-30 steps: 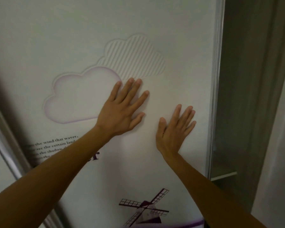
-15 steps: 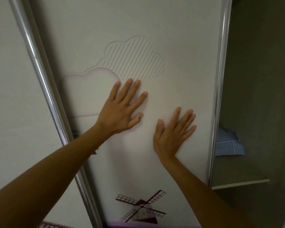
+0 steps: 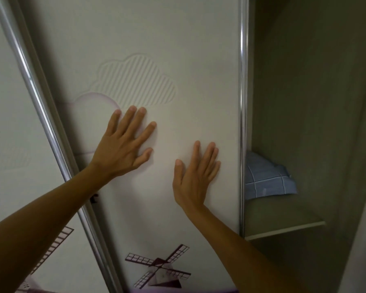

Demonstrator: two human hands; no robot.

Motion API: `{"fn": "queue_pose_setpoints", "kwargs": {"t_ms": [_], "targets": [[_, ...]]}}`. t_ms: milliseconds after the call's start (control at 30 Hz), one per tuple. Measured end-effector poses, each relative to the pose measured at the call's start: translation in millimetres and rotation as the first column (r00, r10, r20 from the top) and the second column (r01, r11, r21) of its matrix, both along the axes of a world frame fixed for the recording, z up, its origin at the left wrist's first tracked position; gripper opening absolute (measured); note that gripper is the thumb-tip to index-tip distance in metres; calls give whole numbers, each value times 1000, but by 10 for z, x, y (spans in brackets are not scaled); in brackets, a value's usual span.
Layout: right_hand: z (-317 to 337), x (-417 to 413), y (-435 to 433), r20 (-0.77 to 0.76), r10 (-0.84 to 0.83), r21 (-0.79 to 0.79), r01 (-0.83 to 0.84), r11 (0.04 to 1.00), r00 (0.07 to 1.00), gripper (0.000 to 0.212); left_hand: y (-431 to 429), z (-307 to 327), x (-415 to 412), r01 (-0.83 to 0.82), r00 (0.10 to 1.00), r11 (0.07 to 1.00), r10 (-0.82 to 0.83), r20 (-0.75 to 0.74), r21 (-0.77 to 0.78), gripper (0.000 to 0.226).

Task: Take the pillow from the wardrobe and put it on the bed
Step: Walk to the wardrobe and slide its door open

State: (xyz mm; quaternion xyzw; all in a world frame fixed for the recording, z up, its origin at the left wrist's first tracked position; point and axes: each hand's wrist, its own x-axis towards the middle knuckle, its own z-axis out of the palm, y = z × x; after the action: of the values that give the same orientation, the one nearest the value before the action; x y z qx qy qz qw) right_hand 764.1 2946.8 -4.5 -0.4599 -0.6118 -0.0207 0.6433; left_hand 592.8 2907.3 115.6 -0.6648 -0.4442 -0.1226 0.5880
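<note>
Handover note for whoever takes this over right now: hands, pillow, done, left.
Left hand: open, flat on the sliding door, holding nothing.
Right hand: open, flat on the same door near its right edge, holding nothing.
Pillow: blue checked, on the wardrobe shelf, partly hidden behind the door edge.
Done: door slid far enough to expose the shelf.
Left: reach in, grasp the pillow, carry it to the bed, which is out of view.

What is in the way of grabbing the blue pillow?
The sliding wardrobe door hides part of the blue checked pillow on the shelf. Both hands, left hand and right hand, lie flat on that door.
</note>
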Motion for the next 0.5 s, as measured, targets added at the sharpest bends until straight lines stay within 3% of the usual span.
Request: {"fn": "queue_pose_setpoints", "kwargs": {"t_ms": [133, 267, 400, 500], "targets": [[15, 323, -1, -8, 27, 52, -26, 998, 1000, 63, 28, 67, 376, 70, 998, 997, -70, -4, -23, 66], [119, 778, 107, -96, -62, 43, 66, 997, 993, 64, 250, 222, 1216, 195, 977, 976, -202, -70, -93, 67], [64, 1204, 227, -226, -64, -72, 49, 996, 972, 68, 511, 375, 2052, 258, 935, 947, -295, -199, -191, 71], [-81, 1397, 323, -174, 57, -215, -95, 972, 983, 65, 659, 453, 2418, 229, 914, 947, -289, -285, -226, 73]]}}
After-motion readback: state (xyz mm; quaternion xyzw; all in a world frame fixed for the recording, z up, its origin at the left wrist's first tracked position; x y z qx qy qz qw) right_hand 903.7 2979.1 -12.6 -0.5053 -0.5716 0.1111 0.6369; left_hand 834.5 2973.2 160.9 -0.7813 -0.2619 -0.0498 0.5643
